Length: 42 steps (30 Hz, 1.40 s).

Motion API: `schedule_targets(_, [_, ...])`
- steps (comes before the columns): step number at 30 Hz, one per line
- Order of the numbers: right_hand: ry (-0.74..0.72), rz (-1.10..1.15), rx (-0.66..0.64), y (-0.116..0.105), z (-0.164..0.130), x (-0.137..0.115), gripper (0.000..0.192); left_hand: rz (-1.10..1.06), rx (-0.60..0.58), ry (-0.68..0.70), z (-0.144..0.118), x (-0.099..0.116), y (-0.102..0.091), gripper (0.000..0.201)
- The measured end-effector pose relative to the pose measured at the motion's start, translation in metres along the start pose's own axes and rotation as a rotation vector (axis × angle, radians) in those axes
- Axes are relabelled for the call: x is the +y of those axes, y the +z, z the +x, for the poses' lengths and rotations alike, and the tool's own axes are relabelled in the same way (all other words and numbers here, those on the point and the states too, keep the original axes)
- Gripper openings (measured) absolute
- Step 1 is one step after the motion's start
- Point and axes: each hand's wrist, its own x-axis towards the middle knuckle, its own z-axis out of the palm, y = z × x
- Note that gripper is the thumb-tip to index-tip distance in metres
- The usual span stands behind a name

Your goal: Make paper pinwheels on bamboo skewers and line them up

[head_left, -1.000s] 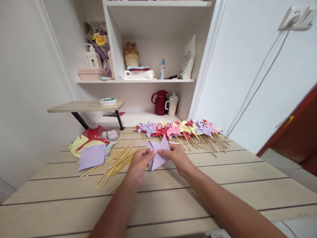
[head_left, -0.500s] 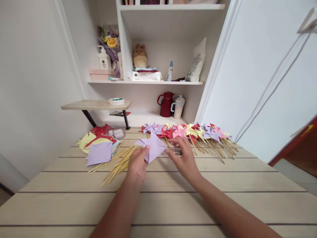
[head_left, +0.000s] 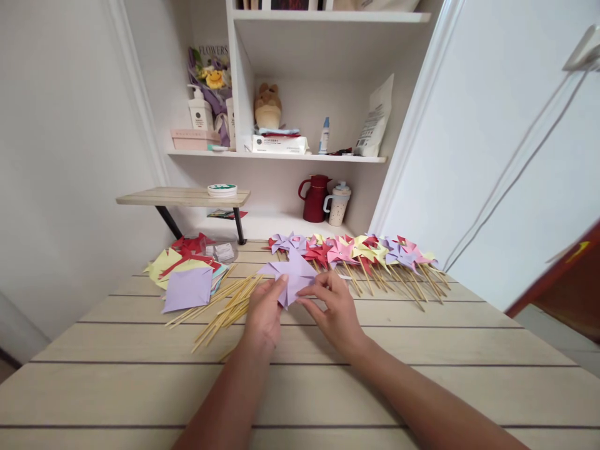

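both hands meet over the bench [head_left: 422, 350] on a folded lilac paper pinwheel [head_left: 291, 277]: the left hand [head_left: 263, 311] pinches its near edge, the right hand [head_left: 334, 306] closes fingertips on its right side. loose bamboo sticks [head_left: 220, 307] lie just left, finished pinwheels [head_left: 356, 251] behind.

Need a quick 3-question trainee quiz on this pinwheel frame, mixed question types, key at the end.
1. True or false: both the left hand and the right hand touch the purple folded paper.
2. Which lies nearest the left hand? A. bamboo sticks B. red jug C. plush toy
3. Fill in: the row of finished pinwheels lies on the wooden ____.

Key: 1 true; 2 A; 3 table.
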Motion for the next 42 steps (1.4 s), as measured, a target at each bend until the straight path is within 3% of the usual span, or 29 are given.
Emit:
schedule_targets(17, [0.459, 0.321, 0.000, -0.006, 0.012, 0.004, 0.014, 0.176, 0.036, 0.054, -0.003, -0.006, 0.004, 0.036])
schedule_targets(42, [0.499, 0.298, 0.007, -0.005, 0.014, 0.004, 0.017, 0.331, -0.021, 0.084, -0.004, -0.007, 0.006, 0.024])
